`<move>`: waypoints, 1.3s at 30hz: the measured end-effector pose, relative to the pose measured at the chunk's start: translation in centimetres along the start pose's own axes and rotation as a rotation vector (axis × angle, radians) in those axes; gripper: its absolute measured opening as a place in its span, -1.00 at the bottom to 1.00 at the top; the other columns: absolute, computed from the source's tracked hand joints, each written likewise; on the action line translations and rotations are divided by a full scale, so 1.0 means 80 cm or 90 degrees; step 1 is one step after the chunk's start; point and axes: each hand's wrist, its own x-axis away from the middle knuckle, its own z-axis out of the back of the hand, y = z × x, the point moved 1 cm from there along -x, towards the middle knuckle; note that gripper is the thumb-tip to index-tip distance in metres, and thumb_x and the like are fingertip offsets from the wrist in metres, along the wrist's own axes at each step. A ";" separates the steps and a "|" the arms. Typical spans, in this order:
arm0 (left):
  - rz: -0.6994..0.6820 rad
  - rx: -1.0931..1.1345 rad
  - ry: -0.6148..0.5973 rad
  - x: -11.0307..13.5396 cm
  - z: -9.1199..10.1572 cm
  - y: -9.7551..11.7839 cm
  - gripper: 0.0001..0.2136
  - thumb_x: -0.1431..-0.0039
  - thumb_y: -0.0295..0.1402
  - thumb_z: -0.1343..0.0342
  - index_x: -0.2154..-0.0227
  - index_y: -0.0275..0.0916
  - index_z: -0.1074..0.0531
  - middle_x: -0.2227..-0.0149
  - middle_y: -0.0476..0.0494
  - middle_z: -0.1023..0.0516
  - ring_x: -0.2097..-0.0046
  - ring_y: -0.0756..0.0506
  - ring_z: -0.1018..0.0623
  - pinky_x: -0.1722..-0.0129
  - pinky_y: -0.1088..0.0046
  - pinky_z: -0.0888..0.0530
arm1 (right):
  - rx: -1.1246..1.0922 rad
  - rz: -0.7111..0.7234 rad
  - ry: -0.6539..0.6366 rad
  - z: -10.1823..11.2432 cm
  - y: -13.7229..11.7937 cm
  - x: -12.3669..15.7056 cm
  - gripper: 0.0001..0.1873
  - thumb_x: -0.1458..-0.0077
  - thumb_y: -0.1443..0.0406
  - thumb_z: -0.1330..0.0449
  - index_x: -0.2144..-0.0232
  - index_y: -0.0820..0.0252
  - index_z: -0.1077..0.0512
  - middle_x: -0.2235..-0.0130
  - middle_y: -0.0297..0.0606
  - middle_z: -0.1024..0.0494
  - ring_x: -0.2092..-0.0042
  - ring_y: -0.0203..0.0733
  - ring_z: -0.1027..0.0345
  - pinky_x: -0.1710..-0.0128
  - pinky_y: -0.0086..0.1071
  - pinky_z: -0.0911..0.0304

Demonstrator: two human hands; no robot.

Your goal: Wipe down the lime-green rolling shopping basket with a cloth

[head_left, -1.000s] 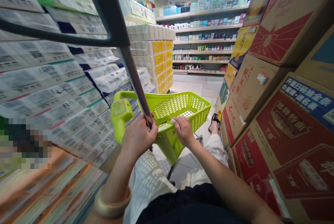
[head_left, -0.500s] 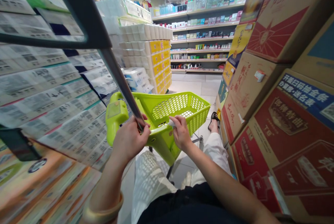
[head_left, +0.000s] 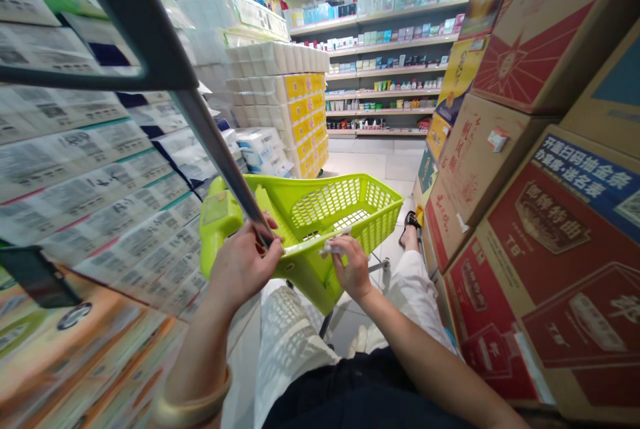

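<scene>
A lime-green plastic shopping cart basket (head_left: 270, 199) with perforated sides stands right in front of me; no goods show inside it. A metal handle tube (head_left: 227, 162) rises from its near left corner to a dark handle (head_left: 145, 22). My left hand (head_left: 245, 256) is closed around the lower end of this tube, beside the rim. My right hand (head_left: 353, 266) pinches a small crumpled white tissue (head_left: 334, 246) against or just over the basket's near rim; whether it touches the rim is hard to tell.
Stacked wrapped paper packs (head_left: 80, 156) line the left side, with paper rolls (head_left: 277, 59) further ahead. Cardboard cartons (head_left: 540, 216) rise close on my right. Shelves of small goods (head_left: 385, 72) close off the back, beyond a tiled floor (head_left: 370, 159).
My left hand and the handle tube have shifted slightly left in view. My right fingers have changed position, and more of the white tissue now shows over the rim.
</scene>
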 end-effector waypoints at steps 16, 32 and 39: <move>-0.002 0.009 0.000 -0.001 0.004 -0.003 -0.71 -0.01 -0.12 0.04 0.38 -0.24 -0.42 0.22 -0.18 -0.57 0.41 -0.08 -0.55 0.36 0.40 -0.51 | -0.007 0.015 -0.006 0.002 -0.005 -0.004 -0.77 -0.17 0.43 -0.05 0.19 0.13 -0.44 0.20 -0.18 -0.53 0.10 -0.14 -0.37 0.03 -0.20 -0.32; 0.003 -0.015 -0.004 0.000 0.004 -0.005 -0.69 -0.01 -0.11 0.06 0.39 -0.24 -0.43 0.19 -0.18 -0.56 0.40 -0.10 -0.56 0.33 0.35 -0.50 | 0.049 -0.074 0.058 0.021 0.038 -0.005 -0.79 -0.10 0.45 -0.08 0.25 0.13 -0.43 0.25 -0.21 -0.51 0.16 -0.11 -0.36 0.10 -0.20 -0.31; 0.036 -0.065 0.052 0.005 0.001 0.002 -0.64 -0.05 -0.10 0.02 0.19 -0.21 -0.41 0.21 -0.13 -0.59 0.37 -0.12 -0.58 0.33 0.35 -0.50 | -0.074 0.079 -0.003 0.011 -0.053 -0.022 -0.72 -0.15 0.44 -0.06 0.11 0.09 -0.40 0.16 -0.23 -0.51 0.09 -0.19 -0.38 0.03 -0.26 -0.31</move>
